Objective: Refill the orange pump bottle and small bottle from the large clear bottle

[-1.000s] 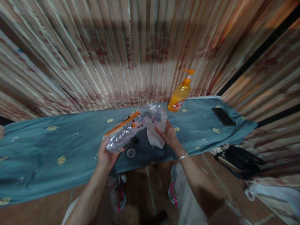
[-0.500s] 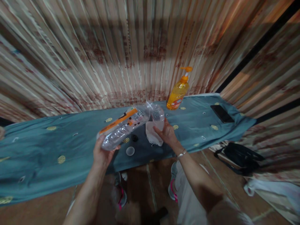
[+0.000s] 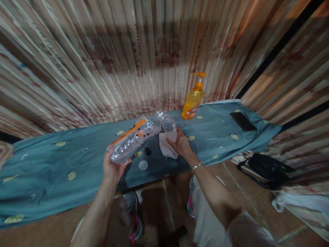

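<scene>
We hold two clear plastic bottles above the middle of the cloth-covered table. Our left hand [image 3: 113, 167] is wrapped around the base of the large bottle [image 3: 135, 139], fingers closed under it and thumb on its near side, so that the bottle lies tilted, its bottom toward us and its neck pointing up and away to the right. An orange label runs along its upper side. Our right hand [image 3: 180, 144] is closed around the lower half of the small bottle [image 3: 170, 125], which stands nearly upright. The neck of the large bottle meets the mouth of the small one; whether they actually touch we cannot tell, as that spot is blurred.

Just below the small bottle, and partly behind our right hand, a crumpled white tissue [image 3: 166, 148] lies on the table. Between our two hands a small dark cap [image 3: 147, 151] and a pale round cap [image 3: 143, 165] rest on the blue cloth [image 3: 64, 161], near the front edge.

Toward the back edge, right of the bottles, stands an orange pump dispenser [image 3: 192, 100]. A black phone [image 3: 243, 121] lies flat near the right end. Below that end, a black bag [image 3: 267, 168] sits on the floor.
</scene>
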`<state>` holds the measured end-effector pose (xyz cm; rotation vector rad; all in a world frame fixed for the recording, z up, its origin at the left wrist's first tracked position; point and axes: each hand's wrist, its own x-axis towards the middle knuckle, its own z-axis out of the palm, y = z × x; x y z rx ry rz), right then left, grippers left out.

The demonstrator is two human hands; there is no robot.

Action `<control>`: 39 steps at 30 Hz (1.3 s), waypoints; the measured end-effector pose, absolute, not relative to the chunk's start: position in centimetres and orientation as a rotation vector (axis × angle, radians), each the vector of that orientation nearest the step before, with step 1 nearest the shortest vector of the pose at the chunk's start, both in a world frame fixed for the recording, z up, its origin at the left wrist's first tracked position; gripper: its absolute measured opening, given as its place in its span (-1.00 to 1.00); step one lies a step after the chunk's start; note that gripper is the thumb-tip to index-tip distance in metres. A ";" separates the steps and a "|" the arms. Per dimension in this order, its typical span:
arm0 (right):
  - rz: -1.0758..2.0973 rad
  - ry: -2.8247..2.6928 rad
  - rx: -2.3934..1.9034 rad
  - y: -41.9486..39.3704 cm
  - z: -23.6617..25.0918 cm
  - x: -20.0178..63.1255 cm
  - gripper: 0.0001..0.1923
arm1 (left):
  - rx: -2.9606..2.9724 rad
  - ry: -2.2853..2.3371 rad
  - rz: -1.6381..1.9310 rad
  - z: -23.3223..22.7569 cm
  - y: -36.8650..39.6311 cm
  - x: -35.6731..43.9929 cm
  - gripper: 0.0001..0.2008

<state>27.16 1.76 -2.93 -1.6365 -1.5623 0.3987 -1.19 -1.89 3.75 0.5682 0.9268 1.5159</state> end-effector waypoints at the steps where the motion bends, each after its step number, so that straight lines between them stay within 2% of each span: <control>1: 0.397 -1.555 -1.641 1.8 -3.0 27.1 -0.27 | 0.572 0.926 1.522 3.8 -1.8 -1.2 -0.67; 12: 0.357 -1.612 -1.696 1.4 -2.7 27.2 -0.23 | 0.589 0.924 1.556 4.7 -2.0 -1.2 -0.61; 30: 0.330 -1.613 -1.688 1.3 -2.6 27.4 -0.27 | 0.656 0.902 1.557 5.3 -2.2 -1.3 -0.66; 34: 0.298 -1.614 -1.702 1.2 -2.7 27.6 -0.33 | 0.662 0.908 1.545 5.3 -2.2 -1.1 -0.69; 39: 0.261 -1.645 -1.711 1.0 -2.6 27.8 -0.36 | 0.624 0.944 1.534 4.9 -2.1 -0.7 -0.55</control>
